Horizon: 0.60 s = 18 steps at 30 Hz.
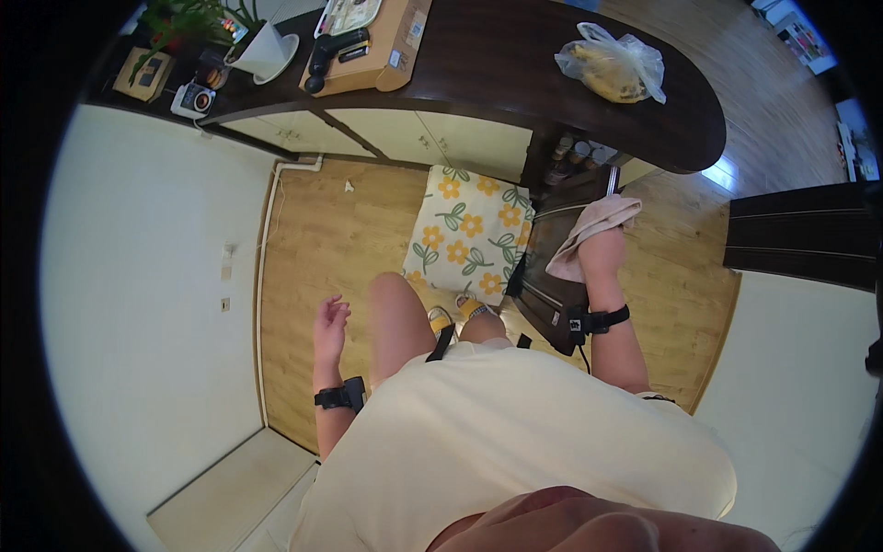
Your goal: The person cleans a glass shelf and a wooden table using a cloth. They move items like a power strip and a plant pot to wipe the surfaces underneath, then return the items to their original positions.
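My right hand [602, 254] grips a pale pink cloth [599, 222], which is bunched over the fingers and hangs down on one side. The cloth is beside a dark brown backrest [560, 238] with silvery trim lines; whether the two touch I cannot tell. Next to the backrest lies a white seat cover [469, 231] printed with yellow flowers and green leaves. Near my knee, my left hand [332, 324] hangs over the floor, holding nothing, its fingers loosely curled and apart.
Ahead curves a dark wooden counter [483, 48]. On it are a plastic bag [612, 65] with yellowish contents, a cardboard box [397, 58] under a black massage gun [324, 55], and a potted plant [259, 52]. Bottles [572, 152] stand below. A white wall [152, 241] rises left.
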Each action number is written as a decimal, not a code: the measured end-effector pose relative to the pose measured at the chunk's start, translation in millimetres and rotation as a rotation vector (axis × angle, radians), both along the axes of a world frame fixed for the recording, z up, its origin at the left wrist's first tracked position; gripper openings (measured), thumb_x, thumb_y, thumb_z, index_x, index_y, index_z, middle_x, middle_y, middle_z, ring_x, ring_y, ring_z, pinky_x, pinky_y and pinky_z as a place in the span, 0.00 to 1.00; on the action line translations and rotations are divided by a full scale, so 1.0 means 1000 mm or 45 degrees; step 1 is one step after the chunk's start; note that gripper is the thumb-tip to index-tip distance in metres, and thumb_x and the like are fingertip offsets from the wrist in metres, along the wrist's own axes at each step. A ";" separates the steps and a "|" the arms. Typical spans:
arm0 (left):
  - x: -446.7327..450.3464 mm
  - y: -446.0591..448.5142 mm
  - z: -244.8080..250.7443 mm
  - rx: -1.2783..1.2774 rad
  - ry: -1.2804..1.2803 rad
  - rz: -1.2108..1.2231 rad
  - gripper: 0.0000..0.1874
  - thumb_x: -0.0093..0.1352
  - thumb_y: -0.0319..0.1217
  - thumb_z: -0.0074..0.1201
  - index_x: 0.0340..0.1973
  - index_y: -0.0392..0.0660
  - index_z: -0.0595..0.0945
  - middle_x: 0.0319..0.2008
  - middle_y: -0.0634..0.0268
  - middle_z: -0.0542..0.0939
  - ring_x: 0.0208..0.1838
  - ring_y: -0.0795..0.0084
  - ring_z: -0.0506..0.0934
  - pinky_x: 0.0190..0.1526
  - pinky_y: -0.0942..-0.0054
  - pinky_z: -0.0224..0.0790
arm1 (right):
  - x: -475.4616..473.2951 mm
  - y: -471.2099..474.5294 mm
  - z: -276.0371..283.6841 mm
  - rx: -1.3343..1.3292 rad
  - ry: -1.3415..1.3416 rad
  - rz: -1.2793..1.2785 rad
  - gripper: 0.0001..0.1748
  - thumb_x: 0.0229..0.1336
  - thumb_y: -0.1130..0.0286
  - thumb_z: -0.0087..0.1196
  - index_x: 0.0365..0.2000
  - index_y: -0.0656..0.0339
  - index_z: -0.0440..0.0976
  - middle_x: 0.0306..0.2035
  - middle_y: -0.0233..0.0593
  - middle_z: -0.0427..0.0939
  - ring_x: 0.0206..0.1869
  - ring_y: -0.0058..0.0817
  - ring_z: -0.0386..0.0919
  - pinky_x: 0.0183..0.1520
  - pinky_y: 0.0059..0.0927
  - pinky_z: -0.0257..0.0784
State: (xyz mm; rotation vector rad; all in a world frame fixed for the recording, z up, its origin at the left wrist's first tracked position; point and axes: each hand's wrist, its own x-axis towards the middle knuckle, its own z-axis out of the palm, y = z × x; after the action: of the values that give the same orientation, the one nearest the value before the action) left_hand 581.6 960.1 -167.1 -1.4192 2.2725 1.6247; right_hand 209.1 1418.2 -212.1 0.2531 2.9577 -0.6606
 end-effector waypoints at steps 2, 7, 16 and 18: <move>-0.031 -0.004 0.005 -0.163 0.217 -0.054 0.21 0.80 0.29 0.57 0.68 0.41 0.76 0.57 0.59 0.84 0.59 0.68 0.82 0.62 0.67 0.74 | -0.002 0.002 -0.003 0.010 -0.010 0.044 0.26 0.70 0.52 0.57 0.55 0.63 0.81 0.50 0.61 0.87 0.52 0.60 0.86 0.54 0.59 0.82; -0.113 -0.009 0.047 -0.371 0.477 -0.157 0.23 0.79 0.25 0.57 0.69 0.40 0.75 0.62 0.55 0.81 0.66 0.64 0.79 0.68 0.63 0.72 | -0.001 -0.002 0.006 -0.024 -0.070 -0.018 0.27 0.70 0.51 0.56 0.56 0.63 0.80 0.51 0.62 0.87 0.53 0.62 0.86 0.56 0.60 0.81; -0.330 0.009 0.035 -0.456 0.642 -0.873 0.29 0.78 0.32 0.59 0.72 0.39 0.72 0.72 0.44 0.75 0.77 0.46 0.71 0.77 0.51 0.61 | 0.007 0.006 -0.006 -0.011 -0.019 -0.022 0.27 0.72 0.52 0.53 0.59 0.62 0.77 0.52 0.68 0.84 0.55 0.67 0.82 0.58 0.61 0.78; -0.406 0.006 0.015 -0.633 0.727 -1.027 0.31 0.78 0.33 0.58 0.74 0.39 0.70 0.76 0.43 0.71 0.82 0.42 0.65 0.80 0.47 0.57 | 0.017 0.016 -0.019 0.071 -0.007 0.114 0.29 0.70 0.53 0.58 0.63 0.59 0.76 0.53 0.64 0.84 0.57 0.65 0.82 0.60 0.60 0.78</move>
State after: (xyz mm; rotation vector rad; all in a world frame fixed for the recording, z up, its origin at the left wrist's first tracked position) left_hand 175.3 966.5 -151.7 0.1075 3.0737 1.3158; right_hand 226.2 1434.1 -231.3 0.1257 2.9649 -0.5660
